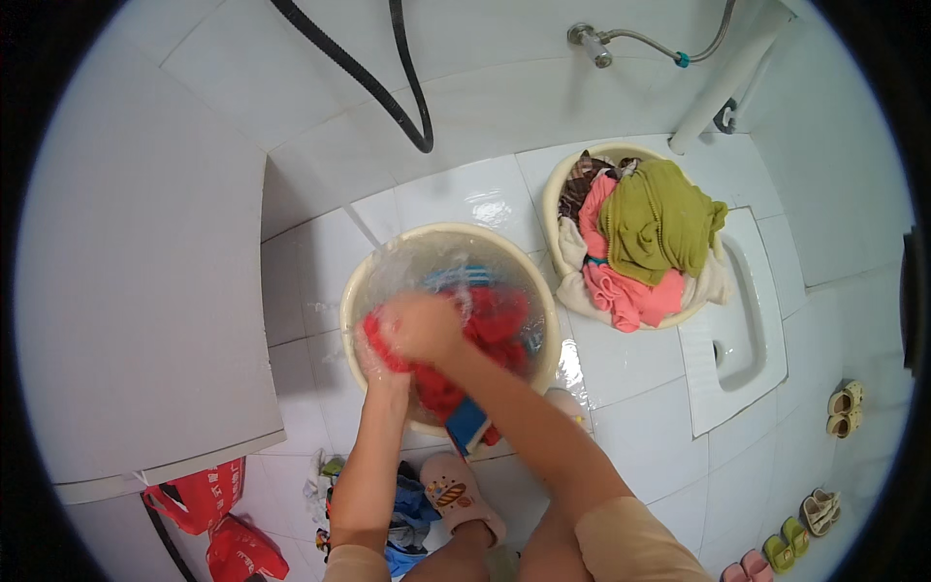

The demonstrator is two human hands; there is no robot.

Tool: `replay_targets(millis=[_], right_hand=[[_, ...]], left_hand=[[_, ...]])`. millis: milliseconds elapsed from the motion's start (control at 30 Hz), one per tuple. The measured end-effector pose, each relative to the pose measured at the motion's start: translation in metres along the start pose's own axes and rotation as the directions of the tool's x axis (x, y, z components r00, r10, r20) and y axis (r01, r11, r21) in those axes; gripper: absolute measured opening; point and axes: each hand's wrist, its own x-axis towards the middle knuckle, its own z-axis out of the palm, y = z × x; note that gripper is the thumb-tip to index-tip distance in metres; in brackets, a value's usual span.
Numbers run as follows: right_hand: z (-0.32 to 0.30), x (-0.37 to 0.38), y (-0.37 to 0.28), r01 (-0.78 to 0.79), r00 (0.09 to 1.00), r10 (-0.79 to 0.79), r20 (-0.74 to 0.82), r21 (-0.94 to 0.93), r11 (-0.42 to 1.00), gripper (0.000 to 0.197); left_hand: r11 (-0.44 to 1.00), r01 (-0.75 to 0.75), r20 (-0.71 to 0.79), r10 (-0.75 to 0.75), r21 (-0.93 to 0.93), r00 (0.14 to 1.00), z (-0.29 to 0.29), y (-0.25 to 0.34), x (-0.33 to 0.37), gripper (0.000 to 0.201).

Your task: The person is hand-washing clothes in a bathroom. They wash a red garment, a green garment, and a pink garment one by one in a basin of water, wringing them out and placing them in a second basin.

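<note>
Bunched red cloth garment (497,320), long axis unclear, trails right and near from beneath right hand (424,328), beside left hand (381,369); fingers blurred, grip: can't tell.

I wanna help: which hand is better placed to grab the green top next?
Probably the right hand: it's nearer the green top and reaches in from that side; the left hand is farther left.

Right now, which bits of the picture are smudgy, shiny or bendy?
In the head view, the right hand is smudgy, probably from moving; in that same view, the green garment looks clearer, the floor tiles have shiny white glare, and straight edges bend toward the round, dark border.
</note>
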Motion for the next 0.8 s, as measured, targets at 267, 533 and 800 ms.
replay_targets(millis=[267,533,800], right_hand=[[-0.070,-0.026,0.029,-0.067,0.985,0.077,-0.156,0.064,0.996,0.047],[-0.072,-0.130,0.009,0.353,0.750,-0.061,0.659,-0.321,0.879,0.065],[-0.138,-0.095,-0.005,0.118,0.881,-0.101,0.462,-0.008,0.993,0.040]], left_hand=[[0.967,-0.053,-0.174,0.098,0.249,0.980,0.066,0.052,-0.012,0.048],[0.470,-0.095,-0.100,0.373,0.878,0.922,0.016,0.030,-0.009,0.064],[-0.176,-0.359,0.350,-0.080,0.917,0.933,-0.014,0.011,-0.103,0.075]])
